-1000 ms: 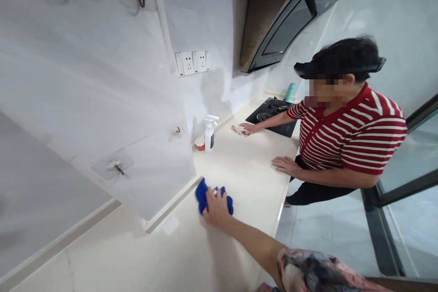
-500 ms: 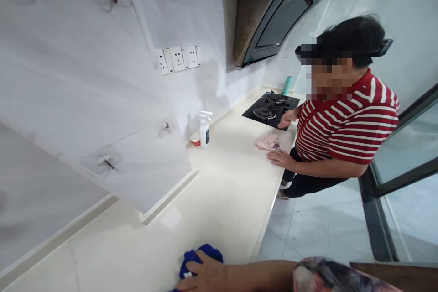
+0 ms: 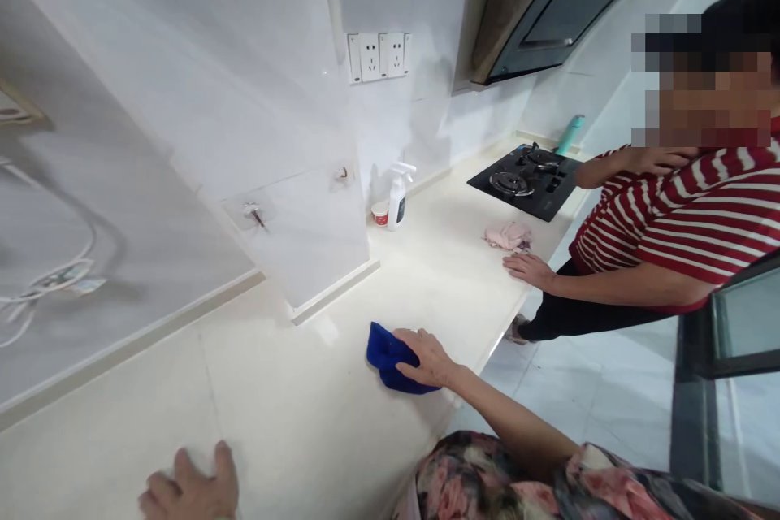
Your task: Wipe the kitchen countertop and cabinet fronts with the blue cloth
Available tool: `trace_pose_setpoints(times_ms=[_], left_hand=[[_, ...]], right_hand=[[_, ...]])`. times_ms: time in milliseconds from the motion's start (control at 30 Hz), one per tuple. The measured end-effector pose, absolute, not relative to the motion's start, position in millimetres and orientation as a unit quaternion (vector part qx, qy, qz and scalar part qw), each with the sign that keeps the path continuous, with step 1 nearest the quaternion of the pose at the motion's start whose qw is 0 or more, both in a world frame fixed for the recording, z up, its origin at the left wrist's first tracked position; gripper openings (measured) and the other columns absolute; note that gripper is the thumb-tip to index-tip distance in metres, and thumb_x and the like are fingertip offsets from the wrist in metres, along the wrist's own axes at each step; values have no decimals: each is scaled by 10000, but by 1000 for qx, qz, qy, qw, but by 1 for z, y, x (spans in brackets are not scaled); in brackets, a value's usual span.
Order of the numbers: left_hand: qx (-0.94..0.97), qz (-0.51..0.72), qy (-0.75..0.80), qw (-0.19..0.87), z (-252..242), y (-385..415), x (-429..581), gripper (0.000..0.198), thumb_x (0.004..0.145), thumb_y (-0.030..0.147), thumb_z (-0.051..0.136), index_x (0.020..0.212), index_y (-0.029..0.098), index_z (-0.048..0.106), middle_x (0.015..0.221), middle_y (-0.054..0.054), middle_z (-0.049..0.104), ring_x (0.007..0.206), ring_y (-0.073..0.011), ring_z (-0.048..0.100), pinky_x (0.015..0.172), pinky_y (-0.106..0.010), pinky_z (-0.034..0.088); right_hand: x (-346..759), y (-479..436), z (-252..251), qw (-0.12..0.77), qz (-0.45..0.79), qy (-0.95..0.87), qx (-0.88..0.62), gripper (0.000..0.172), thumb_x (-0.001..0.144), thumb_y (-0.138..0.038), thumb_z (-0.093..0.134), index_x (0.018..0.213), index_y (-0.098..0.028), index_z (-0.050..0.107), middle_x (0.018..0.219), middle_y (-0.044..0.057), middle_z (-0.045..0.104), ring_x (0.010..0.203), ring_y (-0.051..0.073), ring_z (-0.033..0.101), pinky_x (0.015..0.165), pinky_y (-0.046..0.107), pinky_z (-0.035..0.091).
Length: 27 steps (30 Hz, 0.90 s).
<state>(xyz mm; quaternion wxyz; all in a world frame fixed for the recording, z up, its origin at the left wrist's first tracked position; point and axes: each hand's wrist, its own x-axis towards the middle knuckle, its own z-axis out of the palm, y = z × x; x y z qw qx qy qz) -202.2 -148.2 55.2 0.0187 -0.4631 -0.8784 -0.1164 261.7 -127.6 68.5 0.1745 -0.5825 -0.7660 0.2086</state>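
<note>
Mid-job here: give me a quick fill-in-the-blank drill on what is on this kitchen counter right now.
1. The right hand presses a cloth whose colour is ____.
2. The left hand lies flat and empty on the ____.
3. The white spray bottle stands next to a small red ____.
4. The pink rag lies between the co-worker's hand and the black ____.

Missing words: blue; counter; cup; stove
</note>
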Motion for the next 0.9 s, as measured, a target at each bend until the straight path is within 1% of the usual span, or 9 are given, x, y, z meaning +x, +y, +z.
trace_pose_setpoints(times_ms=[100, 233, 333, 433, 500, 567, 667, 767, 900], left_hand=[[-462, -120, -878, 22, 49, -148, -207, 989, 860, 773, 109, 1501, 105, 456, 1535, -268, 391, 1449, -439, 325, 1148, -638, 292], [-457, -114, -882, 7, 49, -148, -206, 1023, 843, 782, 68, 1540, 113, 405, 1570, -250, 347, 1465, -422, 285, 1162, -630, 271], [-460, -110, -881, 5, 58, -150, -199, 1032, 844, 767, 32, 1519, 93, 425, 1538, -263, 366, 1452, -421, 286, 1152, -618, 280], [-458, -112, -882, 3, 65, -152, -194, 1030, 847, 758, 15, 1488, 84, 457, 1498, -272, 394, 1428, -423, 302, 1133, -611, 296], [-459, -114, -881, 1, 66, -154, -193, 1033, 848, 757, 10, 1504, 84, 438, 1524, -267, 369, 1436, -419, 289, 1142, -612, 286], [-461, -113, -880, 1, 65, -154, -194, 1038, 849, 755, -1, 1519, 83, 419, 1551, -262, 338, 1453, -417, 262, 1153, -611, 269], [-463, -103, -881, 6, 64, -155, -196, 1035, 850, 751, -18, 1495, 89, 448, 1476, -265, 393, 1423, -418, 289, 1132, -593, 290], [-463, -97, -881, 6, 64, -154, -196, 1036, 847, 758, -19, 1477, 94, 466, 1404, -263, 439, 1372, -415, 337, 1099, -582, 319], [-466, -106, -878, 7, 61, -155, -197, 1034, 853, 760, -10, 1492, 91, 450, 1478, -264, 392, 1413, -411, 297, 1118, -585, 295]], right_hand=[[281, -125, 69, 211, 243, -768, -554, 644, 940, -350, 495, 1554, -177, 404, 1548, 112, 517, 1340, 252, 516, 1137, 416, 423], [297, -126, 66, 181, 220, -738, -612, 696, 826, -254, 588, 1501, -130, 470, 1538, 179, 505, 1376, 317, 490, 1155, 461, 390], [298, -124, 68, 148, 232, -665, -694, 458, 834, -253, 603, 1272, -129, 650, 1290, 185, 668, 1187, 324, 604, 1055, 444, 439], [298, -120, 78, 146, 255, -649, -702, 224, 893, -299, 556, 1005, -179, 708, 1015, 104, 729, 998, 258, 658, 929, 358, 477], [298, -120, 89, 202, 286, -640, -683, 249, 932, -378, 514, 955, -203, 689, 924, 50, 714, 894, 219, 653, 848, 320, 486], [297, -120, 100, 304, 351, -598, -653, 326, 946, -491, 496, 952, -215, 670, 875, 19, 693, 832, 204, 633, 787, 305, 489], [293, -119, 114, 418, 416, -517, -621, 417, 921, -612, 516, 946, -220, 655, 845, 5, 676, 797, 201, 611, 738, 299, 488], [291, -115, 119, 418, 357, -506, -665, 432, 914, -626, 501, 928, -223, 655, 778, -1, 652, 762, 206, 592, 730, 317, 479], [298, -112, 118, 380, 289, -522, -707, 410, 865, -600, 532, 947, -227, 681, 756, 6, 658, 776, 227, 604, 784, 358, 487]])
